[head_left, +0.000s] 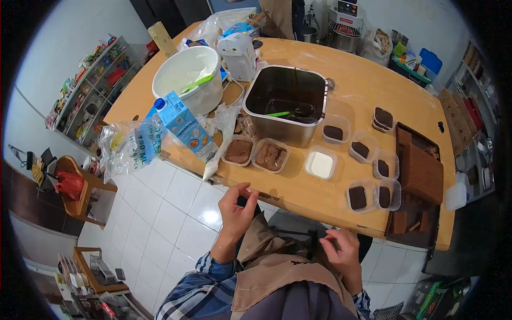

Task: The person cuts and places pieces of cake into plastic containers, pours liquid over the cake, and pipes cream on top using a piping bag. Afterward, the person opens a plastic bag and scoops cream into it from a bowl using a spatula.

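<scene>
My left hand is raised just off the table's front edge, its thumb and fingers loosely curved and apart, holding nothing. Farther right, my right hand hovers below the edge, also empty with relaxed fingers. Nearest my left hand on the table are a filled piping bag and two clear tubs of brown cake, the left tub and the right tub. A tub with a white, smooth top stands between my hands' positions. Toward the right, several tubs hold dark cake pieces, including one tub near the edge.
A deep metal container holds dark sauce and a green-handled tool. Left of it stand a blue milk carton, a white bowl, a hand mixer and a plastic bag. Brown cake lies on a dark tray.
</scene>
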### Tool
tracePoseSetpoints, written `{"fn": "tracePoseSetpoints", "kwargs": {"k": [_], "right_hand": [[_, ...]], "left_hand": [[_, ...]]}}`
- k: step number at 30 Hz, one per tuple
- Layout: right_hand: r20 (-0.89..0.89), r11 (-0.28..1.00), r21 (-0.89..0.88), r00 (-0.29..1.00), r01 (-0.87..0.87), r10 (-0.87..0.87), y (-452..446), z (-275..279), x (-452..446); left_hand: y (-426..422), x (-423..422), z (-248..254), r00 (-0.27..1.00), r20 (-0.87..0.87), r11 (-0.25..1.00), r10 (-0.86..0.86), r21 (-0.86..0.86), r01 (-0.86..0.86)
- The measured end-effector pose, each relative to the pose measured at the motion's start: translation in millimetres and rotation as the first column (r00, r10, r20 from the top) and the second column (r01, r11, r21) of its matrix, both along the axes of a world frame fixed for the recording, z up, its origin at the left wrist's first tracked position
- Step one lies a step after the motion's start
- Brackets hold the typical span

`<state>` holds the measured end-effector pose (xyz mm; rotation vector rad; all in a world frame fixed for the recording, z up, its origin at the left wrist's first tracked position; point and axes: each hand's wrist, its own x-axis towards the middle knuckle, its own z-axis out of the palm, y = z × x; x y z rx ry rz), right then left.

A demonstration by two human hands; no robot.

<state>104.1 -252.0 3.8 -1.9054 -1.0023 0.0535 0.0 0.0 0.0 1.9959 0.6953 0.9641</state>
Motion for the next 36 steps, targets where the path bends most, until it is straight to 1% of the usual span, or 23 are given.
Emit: {"fn": "tracePoseSetpoints", "kwargs": {"k": [2,5,6,8,11,18,21,24,27,29,32,36], "right_hand": [[0.008,0.998,0.028,0.998,0.062,-0.062,-3,5,2],[0.059,0.987,0.096,0.989,0.132,-0.138,-3,6,-3],[0.102,0.985,0.105,0.984,0.136,-0.147,-3,6,-2],[0.096,0.983,0.124,0.984,0.137,-0.149,-6,0,-1],[0.094,0.983,0.118,0.984,0.142,-0.153,-8,-1,-2],[0.097,0.981,0.126,0.982,0.149,-0.161,-5,2,-1],[0.122,0.985,0.127,0.984,0.117,-0.133,3,6,-1],[0.157,0.990,0.080,0.980,0.113,-0.125,19,16,-1],[0.085,0.994,0.092,0.994,0.058,-0.066,30,13,-2],[0.091,0.996,0.088,0.995,0.022,-0.030,34,12,-4],[0.099,0.997,0.072,0.995,-0.009,0.002,36,10,-5],[0.076,0.999,0.044,0.997,0.014,-0.017,29,6,-6]], "left_hand": [[-1,2,-2,0.999,0.032,0.999,0.021,-0.050,-0.019],[-3,-4,4,1.000,0.006,1.000,0.016,0.019,-0.016],[-3,-4,2,1.000,0.002,0.997,0.006,0.074,-0.006],[-5,-2,-1,1.000,-0.004,0.984,-0.014,0.178,0.014],[-7,2,0,1.000,-0.008,0.967,-0.021,0.255,0.022],[-9,10,-7,0.999,0.026,0.958,-0.029,0.286,0.020],[-8,11,-6,1.000,0.011,0.950,-0.013,0.313,0.008],[-6,12,-5,1.000,0.013,0.946,0.010,0.324,-0.013],[0,19,7,0.999,0.002,0.925,0.034,0.378,-0.033],[8,28,15,0.999,-0.010,0.898,0.037,0.438,-0.029],[17,40,29,0.997,-0.078,0.877,-0.012,0.479,0.048],[37,58,40,0.962,-0.217,0.816,-0.163,0.519,0.255]]}}
